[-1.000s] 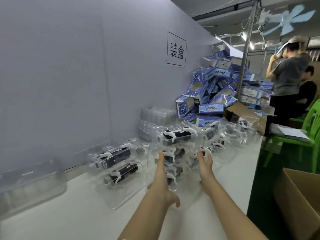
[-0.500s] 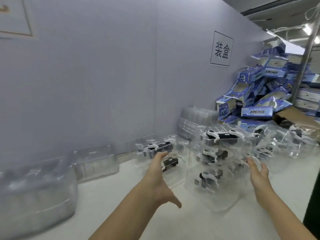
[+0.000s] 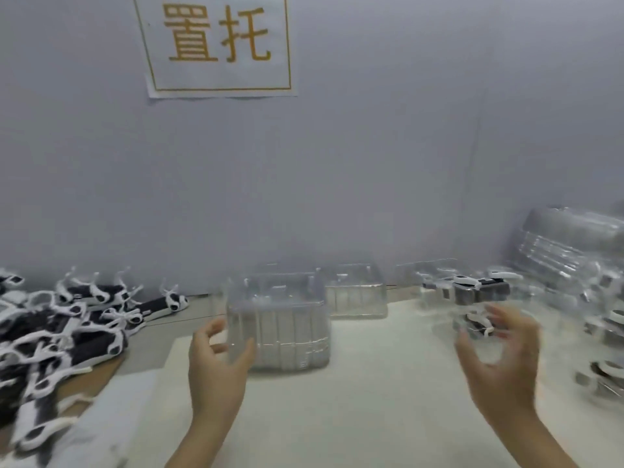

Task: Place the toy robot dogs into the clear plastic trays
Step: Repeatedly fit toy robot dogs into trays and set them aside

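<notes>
Hands hold nothing that can be made out. At the near left corner of the tray stack (image 3: 280, 319) the left hand (image 3: 216, 366) is spread wide, thumb across the stack's near face and fingers (image 3: 211, 331) curved just beside its left wall. Whether they touch the plastic I cannot tell. Well to the right, the right hand (image 3: 499, 363) is blurred, its fingers loosely curled into a half-wide cup with nothing in them, above the white table (image 3: 371, 417).

Just beyond that hand, toward the wall (image 3: 371, 146), a filled tray (image 3: 432, 295) holds a black-and-white dog (image 3: 479, 292). The hand is near this tray and seems apart from it, though the blur leaves that unsure. The tray stack itself stands upright in the middle of the table, clear and ribbed. A second stack (image 3: 356, 293) sits just behind it to the right, close to the wall.

At the left edge a dog pile (image 3: 60, 332) lies loose and tangled on a brown surface, well apart from the left hand. At the far right a tall stack (image 3: 574, 244) of clear trays leans by the wall, with more filled trays (image 3: 607, 332) nearer along the right edge. A sign (image 3: 219, 45) with gold characters hangs on the wall above
</notes>
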A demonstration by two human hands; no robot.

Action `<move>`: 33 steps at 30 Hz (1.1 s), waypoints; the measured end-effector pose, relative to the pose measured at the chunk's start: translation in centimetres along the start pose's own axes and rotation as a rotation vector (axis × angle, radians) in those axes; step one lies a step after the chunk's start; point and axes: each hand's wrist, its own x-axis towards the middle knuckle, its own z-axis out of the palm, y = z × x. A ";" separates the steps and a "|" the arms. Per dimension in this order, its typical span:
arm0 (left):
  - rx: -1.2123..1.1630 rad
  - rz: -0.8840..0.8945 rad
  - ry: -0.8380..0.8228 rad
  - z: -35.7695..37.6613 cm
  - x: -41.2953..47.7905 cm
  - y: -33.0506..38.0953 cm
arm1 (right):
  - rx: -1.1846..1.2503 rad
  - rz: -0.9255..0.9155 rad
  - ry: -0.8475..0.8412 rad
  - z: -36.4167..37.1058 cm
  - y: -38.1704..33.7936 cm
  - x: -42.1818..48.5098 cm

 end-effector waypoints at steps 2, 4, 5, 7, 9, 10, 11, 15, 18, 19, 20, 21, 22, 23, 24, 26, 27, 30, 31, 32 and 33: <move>0.050 -0.090 -0.024 -0.3 0.8 -2.6 | -0.002 -0.044 -0.391 5.6 -3.0 -0.4; 0.046 -0.157 -0.064 0.1 1.3 -4.1 | -0.044 -0.118 -0.668 11.1 -5.3 -1.0; 0.037 -0.157 -0.087 0.5 1.5 -4.6 | -0.109 -0.189 -0.722 13.5 -6.0 -1.0; -0.003 -0.125 -0.135 1.6 2.2 -5.2 | -0.260 -0.339 -0.818 17.2 -7.7 -0.9; -0.076 -0.110 -0.177 2.7 3.0 -5.3 | -0.393 -0.431 -0.913 19.9 -8.8 -0.6; -0.115 -0.114 -0.182 3.1 3.3 -5.3 | -0.460 -0.471 -0.956 20.8 -9.1 -0.5; -0.140 -0.121 -0.174 3.6 3.5 -5.5 | -0.523 -0.509 -0.978 21.3 -9.2 -0.4; -0.137 -0.126 -0.131 4.2 3.6 -6.5 | -0.488 -0.596 -0.941 22.2 -8.1 0.1; -0.125 -0.127 -0.124 4.2 3.6 -6.9 | -0.464 -0.623 -0.924 22.3 -7.9 0.4; -0.117 -0.125 -0.119 4.2 3.6 -6.9 | -0.469 -0.628 -0.921 22.3 -8.0 0.5; -0.103 -0.124 -0.116 4.2 3.6 -6.9 | -0.471 -0.624 -0.920 22.2 -8.1 0.7; -0.087 -0.124 -0.116 4.3 3.6 -7.0 | -0.468 -0.614 -0.919 22.2 -8.1 0.8; -0.074 -0.124 -0.118 4.3 3.7 -7.0 | -0.465 -0.598 -0.926 22.1 -8.2 0.9; -0.066 -0.123 -0.119 4.3 3.7 -7.0 | -0.463 -0.588 -0.933 22.1 -8.3 1.0; -0.060 -0.121 -0.119 4.3 3.6 -7.0 | -0.467 -0.584 -0.942 22.0 -8.4 1.0; -0.051 -0.114 -0.117 4.3 3.6 -7.1 | -0.471 -0.582 -0.947 21.9 -8.6 1.0; -0.052 -0.114 -0.118 4.3 3.6 -7.1 | -0.472 -0.581 -0.946 21.9 -8.7 1.1; -0.064 -0.118 -0.123 4.3 3.6 -7.3 | -0.437 -0.551 -0.944 21.6 -9.0 1.4; -0.065 -0.113 -0.125 4.3 3.6 -7.4 | -0.406 -0.527 -0.936 21.6 -9.1 1.6; -0.070 -0.110 -0.125 4.3 3.7 -7.5 | -0.373 -0.493 -0.924 21.4 -9.2 1.8; -0.081 -0.109 -0.125 4.3 3.7 -7.6 | -0.344 -0.456 -0.912 21.3 -9.3 2.1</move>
